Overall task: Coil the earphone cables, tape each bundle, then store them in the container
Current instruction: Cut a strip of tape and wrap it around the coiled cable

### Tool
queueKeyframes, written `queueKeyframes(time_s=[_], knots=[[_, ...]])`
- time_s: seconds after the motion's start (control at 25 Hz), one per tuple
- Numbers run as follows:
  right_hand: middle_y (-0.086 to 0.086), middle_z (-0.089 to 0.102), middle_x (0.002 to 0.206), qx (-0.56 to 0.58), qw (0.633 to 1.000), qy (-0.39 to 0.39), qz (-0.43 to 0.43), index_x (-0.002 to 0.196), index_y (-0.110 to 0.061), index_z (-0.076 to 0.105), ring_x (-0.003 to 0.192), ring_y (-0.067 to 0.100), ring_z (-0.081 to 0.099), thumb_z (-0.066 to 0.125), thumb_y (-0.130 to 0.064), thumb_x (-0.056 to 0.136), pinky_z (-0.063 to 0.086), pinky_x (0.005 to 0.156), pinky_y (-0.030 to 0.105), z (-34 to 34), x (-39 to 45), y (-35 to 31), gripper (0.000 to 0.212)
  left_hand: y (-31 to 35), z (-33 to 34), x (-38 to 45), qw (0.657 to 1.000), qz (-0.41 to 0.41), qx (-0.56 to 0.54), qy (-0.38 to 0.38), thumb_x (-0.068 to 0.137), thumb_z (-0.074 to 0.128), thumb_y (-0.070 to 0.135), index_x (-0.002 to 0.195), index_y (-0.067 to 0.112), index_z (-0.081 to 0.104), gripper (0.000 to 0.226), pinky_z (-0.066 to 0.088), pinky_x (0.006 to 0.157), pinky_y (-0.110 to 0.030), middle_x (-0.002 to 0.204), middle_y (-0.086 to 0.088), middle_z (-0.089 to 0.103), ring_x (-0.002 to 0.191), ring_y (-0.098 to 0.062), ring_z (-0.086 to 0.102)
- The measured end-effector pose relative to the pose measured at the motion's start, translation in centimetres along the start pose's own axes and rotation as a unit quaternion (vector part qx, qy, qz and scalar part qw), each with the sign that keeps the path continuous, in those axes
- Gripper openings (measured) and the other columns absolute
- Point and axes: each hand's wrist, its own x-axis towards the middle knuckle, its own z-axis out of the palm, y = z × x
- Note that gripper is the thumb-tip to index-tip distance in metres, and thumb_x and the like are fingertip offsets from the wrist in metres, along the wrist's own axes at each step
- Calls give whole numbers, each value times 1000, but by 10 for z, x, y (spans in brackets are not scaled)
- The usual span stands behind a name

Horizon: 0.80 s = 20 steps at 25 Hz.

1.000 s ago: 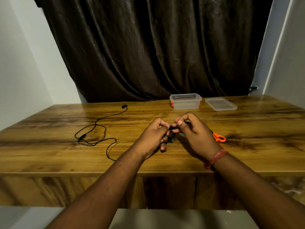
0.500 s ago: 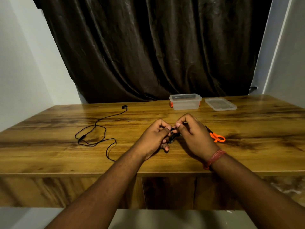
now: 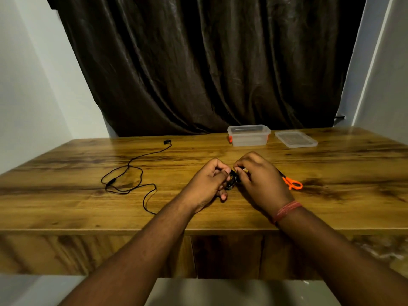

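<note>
A small black coiled earphone bundle [image 3: 232, 181] sits between my two hands over the middle of the wooden table [image 3: 66, 195]. My left hand [image 3: 207, 184] pinches its left side. My right hand [image 3: 261, 180] pinches its top right with thumb and forefinger; tape there is too small to make out. A second black earphone cable [image 3: 130, 175] lies loose and uncoiled on the table to the left. The clear plastic container [image 3: 249, 135] stands open at the back, its lid [image 3: 295, 139] flat beside it on the right.
Orange-handled scissors [image 3: 292, 183] lie on the table just right of my right hand, partly hidden by it. A dark curtain hangs behind the table. The table's front edge runs below my wrists.
Both hands stay on the bundle with only small finger shifts. The loose cable, container and scissors have not moved.
</note>
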Motion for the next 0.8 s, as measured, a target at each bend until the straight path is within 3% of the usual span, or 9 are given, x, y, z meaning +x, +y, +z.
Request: queueKeyframes(time_s=[0.36,0.8], knots=[[-4,56,99,-43,998,-31,-15,100,-21,68,84,11,55,51,-22,99,39,70,23,0,-2,-4,17,-1,-1,0,1000,8,11,3,102,46,10,94,10,50,9,40,39,-25,67,-3,47,46,-7,38],[-2,55,103,-72,995,-59,-46,106,-19,65,89,15,57,53,-22,96,50,76,33,2,-1,-3,16,-1,-2,0,1000,-4,24,17,102,47,15,95,11,50,9,39,42,-28,61,1,49,43,-10,40]])
